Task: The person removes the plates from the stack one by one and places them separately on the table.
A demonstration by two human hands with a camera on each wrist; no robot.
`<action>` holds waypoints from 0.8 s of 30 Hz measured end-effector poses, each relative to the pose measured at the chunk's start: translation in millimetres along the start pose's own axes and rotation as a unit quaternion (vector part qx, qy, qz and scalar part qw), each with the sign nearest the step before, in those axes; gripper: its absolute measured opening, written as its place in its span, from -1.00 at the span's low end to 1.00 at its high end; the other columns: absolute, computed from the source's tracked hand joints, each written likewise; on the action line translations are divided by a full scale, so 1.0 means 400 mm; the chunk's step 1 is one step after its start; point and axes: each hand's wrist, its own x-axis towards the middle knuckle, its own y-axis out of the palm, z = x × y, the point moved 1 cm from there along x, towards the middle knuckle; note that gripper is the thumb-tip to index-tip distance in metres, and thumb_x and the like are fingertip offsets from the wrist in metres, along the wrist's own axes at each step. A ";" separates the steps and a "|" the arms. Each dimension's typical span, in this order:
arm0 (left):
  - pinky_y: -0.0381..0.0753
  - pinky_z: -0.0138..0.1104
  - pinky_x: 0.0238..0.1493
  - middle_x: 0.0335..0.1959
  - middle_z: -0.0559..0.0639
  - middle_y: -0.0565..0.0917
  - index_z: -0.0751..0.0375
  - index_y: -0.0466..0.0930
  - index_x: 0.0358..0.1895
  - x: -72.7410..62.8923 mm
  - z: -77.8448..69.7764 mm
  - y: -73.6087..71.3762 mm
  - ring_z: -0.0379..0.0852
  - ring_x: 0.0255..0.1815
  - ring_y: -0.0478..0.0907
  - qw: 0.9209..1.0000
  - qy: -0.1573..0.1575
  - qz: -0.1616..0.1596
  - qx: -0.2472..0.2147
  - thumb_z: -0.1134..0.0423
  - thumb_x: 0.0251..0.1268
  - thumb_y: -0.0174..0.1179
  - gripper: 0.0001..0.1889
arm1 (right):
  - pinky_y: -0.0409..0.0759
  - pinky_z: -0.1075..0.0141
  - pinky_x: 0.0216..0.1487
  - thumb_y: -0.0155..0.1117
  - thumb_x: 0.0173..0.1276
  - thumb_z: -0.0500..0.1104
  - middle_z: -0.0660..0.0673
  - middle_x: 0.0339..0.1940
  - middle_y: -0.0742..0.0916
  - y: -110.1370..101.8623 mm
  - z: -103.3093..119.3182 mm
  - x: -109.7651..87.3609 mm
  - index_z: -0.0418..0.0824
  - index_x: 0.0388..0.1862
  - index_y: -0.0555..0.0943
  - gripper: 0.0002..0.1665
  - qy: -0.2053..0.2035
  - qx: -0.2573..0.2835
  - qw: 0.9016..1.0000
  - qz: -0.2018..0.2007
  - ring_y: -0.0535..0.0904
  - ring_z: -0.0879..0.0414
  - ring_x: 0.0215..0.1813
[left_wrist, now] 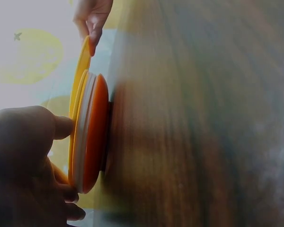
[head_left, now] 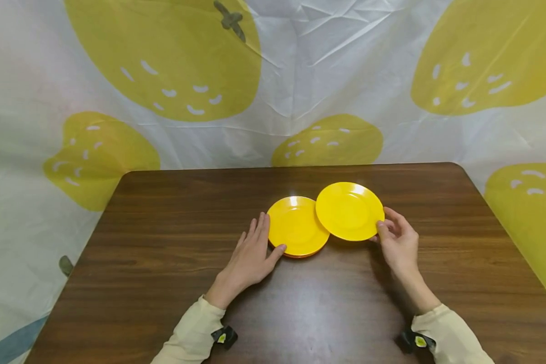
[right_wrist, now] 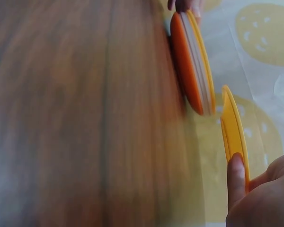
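Between the thumb and fingers of my right hand (head_left: 400, 245), a yellow plate (head_left: 349, 211) is pinched by its right edge. It hangs in the air, and its left side overlaps the stack in the head view. The stack has another yellow plate (head_left: 296, 227) on top. Whitish layers (right_wrist: 198, 61) show beneath that one, and an orange dish (left_wrist: 98, 135) forms the bottom. My left hand (head_left: 250, 255) lies along the stack's left side, fingers fairly straight at the rim and thumb touching the front edge.
The stack stands on a dark wooden table (head_left: 173, 242) with rounded far corners. Behind the table hangs a pale cloth (head_left: 291, 65) printed with large yellow fruit. Both sleeves carry a small black wrist device, the left one (head_left: 227, 337) close over the tabletop.
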 end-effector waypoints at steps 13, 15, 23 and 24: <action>-0.02 0.21 0.60 0.69 0.19 -0.18 0.24 -0.26 0.65 0.001 0.000 -0.003 0.22 0.69 -0.19 1.000 0.002 -0.007 -0.007 -0.17 0.56 -0.03 -0.10 | 0.66 0.57 -0.36 0.14 0.49 -0.38 0.32 -0.43 0.67 -0.064 -0.023 0.027 -0.41 0.44 0.38 -0.44 0.039 -0.032 0.999 -0.012 0.65 0.49 -0.40; -0.03 0.21 0.60 0.69 0.18 -0.19 0.24 -0.26 0.65 0.001 -0.001 -0.004 0.22 0.69 -0.20 1.000 0.002 -0.007 -0.008 -0.18 0.56 -0.03 -0.10 | 0.66 0.57 -0.35 0.14 0.50 -0.37 0.32 -0.42 0.66 -0.072 -0.025 0.030 -0.42 0.45 0.36 -0.44 0.043 -0.037 0.998 -0.009 0.65 0.49 -0.40; -0.05 0.18 0.61 0.69 0.20 -0.21 0.24 -0.26 0.65 0.002 0.004 0.001 0.22 0.69 -0.27 1.000 0.006 -0.002 -0.002 -0.19 0.55 -0.02 -0.09 | 0.66 0.57 -0.31 0.11 0.53 -0.32 0.33 -0.40 0.64 -0.088 -0.038 0.030 -0.41 0.47 0.32 -0.43 0.058 -0.073 0.996 0.011 0.62 0.46 -0.39; -0.05 0.17 0.62 0.69 0.20 -0.21 0.25 -0.26 0.65 0.002 0.004 0.001 0.22 0.69 -0.28 1.000 0.007 -0.002 -0.002 -0.19 0.55 -0.02 -0.09 | 0.66 0.58 -0.29 0.11 0.53 -0.32 0.33 -0.39 0.64 -0.088 -0.038 0.030 -0.40 0.47 0.32 -0.42 0.061 -0.077 0.995 0.013 0.62 0.47 -0.37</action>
